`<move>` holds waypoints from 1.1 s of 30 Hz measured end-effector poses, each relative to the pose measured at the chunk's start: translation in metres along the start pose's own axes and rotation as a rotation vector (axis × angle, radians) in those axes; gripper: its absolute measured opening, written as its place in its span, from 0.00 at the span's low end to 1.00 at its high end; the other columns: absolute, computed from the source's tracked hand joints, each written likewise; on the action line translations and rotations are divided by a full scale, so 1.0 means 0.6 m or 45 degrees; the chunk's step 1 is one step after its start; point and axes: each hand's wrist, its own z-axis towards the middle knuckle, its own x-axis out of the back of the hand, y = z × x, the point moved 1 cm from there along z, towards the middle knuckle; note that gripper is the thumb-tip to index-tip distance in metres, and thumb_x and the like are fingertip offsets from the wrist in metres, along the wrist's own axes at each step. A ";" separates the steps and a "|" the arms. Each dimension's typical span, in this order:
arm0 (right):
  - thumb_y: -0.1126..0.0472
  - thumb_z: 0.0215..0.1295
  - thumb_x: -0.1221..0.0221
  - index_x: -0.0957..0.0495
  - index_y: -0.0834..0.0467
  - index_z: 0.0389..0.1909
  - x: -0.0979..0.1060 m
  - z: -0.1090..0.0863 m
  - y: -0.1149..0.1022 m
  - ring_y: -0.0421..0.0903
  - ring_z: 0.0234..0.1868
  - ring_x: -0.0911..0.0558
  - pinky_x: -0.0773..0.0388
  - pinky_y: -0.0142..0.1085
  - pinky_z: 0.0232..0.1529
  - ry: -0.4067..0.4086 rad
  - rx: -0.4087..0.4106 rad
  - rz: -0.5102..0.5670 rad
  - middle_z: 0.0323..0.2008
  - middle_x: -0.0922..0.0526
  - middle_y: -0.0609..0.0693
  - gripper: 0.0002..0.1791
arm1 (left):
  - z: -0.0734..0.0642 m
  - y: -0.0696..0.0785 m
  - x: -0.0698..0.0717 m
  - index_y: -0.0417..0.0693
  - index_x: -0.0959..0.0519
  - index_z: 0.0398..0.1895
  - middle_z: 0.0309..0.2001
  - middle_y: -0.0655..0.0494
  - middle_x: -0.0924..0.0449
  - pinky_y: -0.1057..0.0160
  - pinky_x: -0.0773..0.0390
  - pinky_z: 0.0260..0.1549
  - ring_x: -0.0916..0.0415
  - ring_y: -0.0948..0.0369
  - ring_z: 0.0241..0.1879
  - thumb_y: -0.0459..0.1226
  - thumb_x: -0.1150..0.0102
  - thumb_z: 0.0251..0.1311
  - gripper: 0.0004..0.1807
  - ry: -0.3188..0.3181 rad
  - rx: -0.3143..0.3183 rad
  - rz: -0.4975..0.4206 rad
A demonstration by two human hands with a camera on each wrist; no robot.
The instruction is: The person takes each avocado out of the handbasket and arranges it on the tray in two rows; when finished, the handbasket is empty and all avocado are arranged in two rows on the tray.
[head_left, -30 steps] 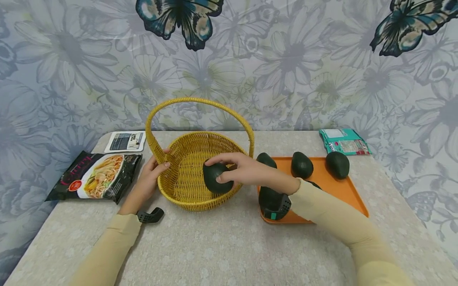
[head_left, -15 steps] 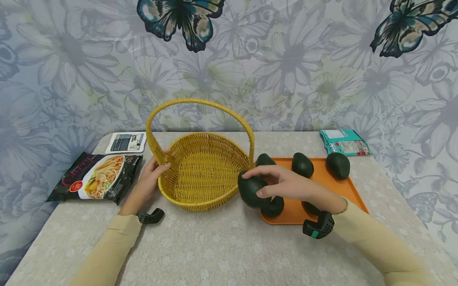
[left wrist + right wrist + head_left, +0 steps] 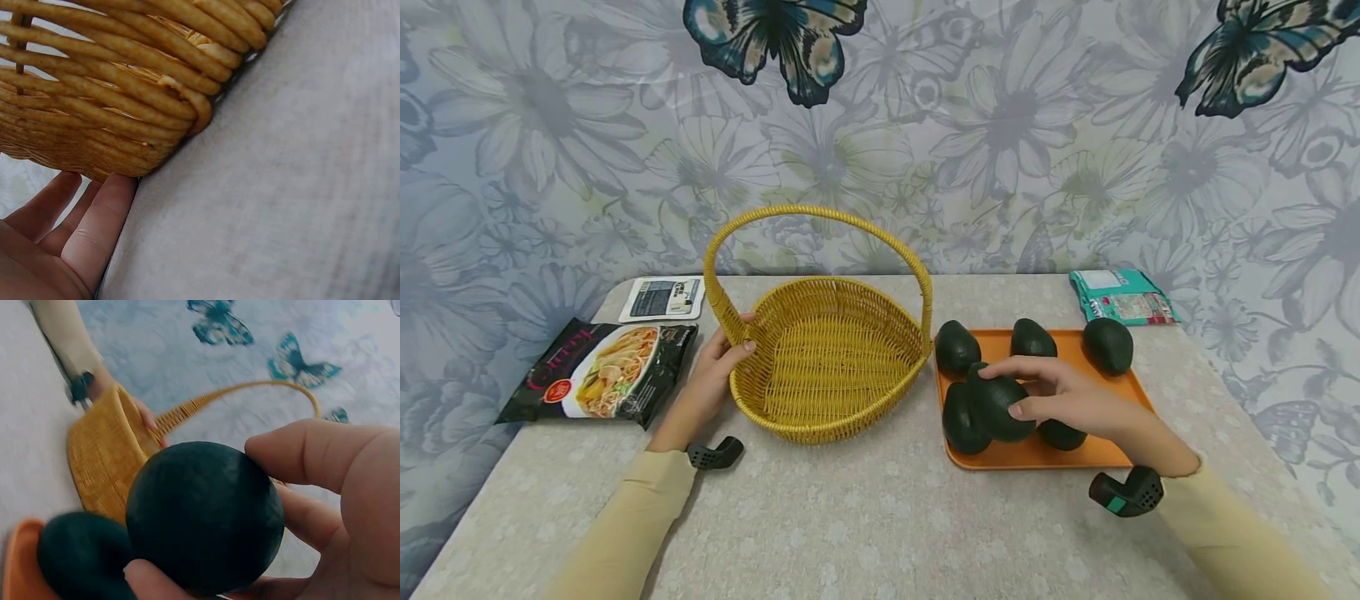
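Note:
My right hand [image 3: 1071, 400] grips a dark green avocado [image 3: 998, 410] between thumb and fingers, over the orange tray [image 3: 1097, 454]. In the right wrist view the held avocado [image 3: 203, 515] fills the middle, another avocado [image 3: 81, 556] below left of it. Several more avocados, such as the far-left one [image 3: 957, 348] and the far-right one [image 3: 1107, 346], sit on the tray. My left hand [image 3: 703, 379] holds the yellow wicker basket [image 3: 820, 358] at its left rim, thumb over the edge by the handle base. In the left wrist view its fingers [image 3: 103, 225] touch the woven wall.
Left of the basket lies a black noodle packet [image 3: 602, 371], with a white package [image 3: 662, 297] behind it. A teal packet [image 3: 1123, 297] sits behind the tray at the right. The basket's tall arched handle [image 3: 812, 210] rises over its opening. A patterned wall covering stands behind the table.
My right hand has moved right with the avocado, from above the basket past its right rim to over the tray. The left hand and basket have stayed in place.

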 end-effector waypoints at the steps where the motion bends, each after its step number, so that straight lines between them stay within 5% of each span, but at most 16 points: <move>1: 0.67 0.70 0.43 0.26 0.57 0.67 0.005 -0.007 0.002 0.42 0.43 0.18 0.19 0.38 0.39 0.022 -0.027 0.000 0.61 0.24 0.36 0.24 | 0.000 -0.001 0.000 0.57 0.38 0.77 0.75 0.43 0.42 0.76 0.24 0.49 0.34 0.70 0.60 0.41 0.50 0.77 0.27 -0.001 -0.004 -0.003; 12: 0.68 0.73 0.47 0.28 0.52 0.70 0.059 -0.076 0.045 0.40 0.46 0.21 0.21 0.36 0.38 0.198 -0.116 0.037 0.64 0.28 0.34 0.25 | 0.000 -0.003 -0.002 0.57 0.37 0.76 0.75 0.45 0.42 0.76 0.24 0.49 0.34 0.70 0.61 0.41 0.50 0.77 0.27 -0.001 0.004 -0.009; 15: 0.71 0.74 0.50 0.29 0.49 0.70 0.074 -0.094 0.055 0.42 0.33 0.26 0.27 0.35 0.32 0.226 -0.076 0.108 0.62 0.30 0.35 0.27 | -0.001 0.000 -0.002 0.56 0.38 0.76 0.74 0.46 0.42 0.76 0.25 0.49 0.34 0.70 0.61 0.41 0.50 0.77 0.27 -0.001 0.002 -0.008; 19: 0.75 0.75 0.55 0.29 0.47 0.71 0.089 -0.112 0.065 0.52 0.19 0.46 0.41 0.42 0.27 0.226 0.002 0.247 0.60 0.35 0.40 0.30 | -0.001 0.002 -0.001 0.56 0.37 0.77 0.74 0.45 0.42 0.76 0.25 0.49 0.34 0.70 0.61 0.41 0.51 0.77 0.27 0.000 -0.003 -0.004; 25: 0.75 0.75 0.58 0.30 0.45 0.71 0.090 -0.113 0.073 0.52 0.18 0.49 0.34 0.39 0.30 0.176 0.018 0.331 0.58 0.36 0.40 0.31 | -0.001 0.004 0.002 0.57 0.38 0.76 0.76 0.42 0.44 0.77 0.25 0.49 0.35 0.70 0.61 0.42 0.51 0.78 0.27 -0.004 -0.012 0.001; 27: 0.75 0.75 0.59 0.29 0.43 0.70 0.089 -0.110 0.073 0.52 0.18 0.49 0.28 0.35 0.34 0.169 0.019 0.356 0.47 0.32 0.39 0.32 | -0.001 0.004 0.002 0.57 0.38 0.77 0.76 0.42 0.44 0.77 0.26 0.50 0.35 0.71 0.62 0.42 0.51 0.78 0.27 -0.006 -0.009 0.008; 29: 0.75 0.75 0.58 0.28 0.42 0.70 0.087 -0.107 0.073 0.52 0.18 0.49 0.27 0.34 0.35 0.155 0.023 0.371 0.37 0.32 0.39 0.32 | -0.002 0.004 0.000 0.57 0.38 0.77 0.76 0.42 0.44 0.77 0.26 0.50 0.35 0.71 0.62 0.42 0.51 0.78 0.27 -0.006 -0.003 0.008; 33: 0.75 0.75 0.57 0.28 0.44 0.70 0.083 -0.102 0.072 0.53 0.20 0.46 0.35 0.39 0.30 0.151 0.027 0.347 0.40 0.29 0.39 0.31 | -0.001 0.004 -0.003 0.55 0.39 0.77 0.76 0.42 0.44 0.77 0.26 0.50 0.35 0.71 0.62 0.43 0.51 0.77 0.28 -0.005 0.001 0.012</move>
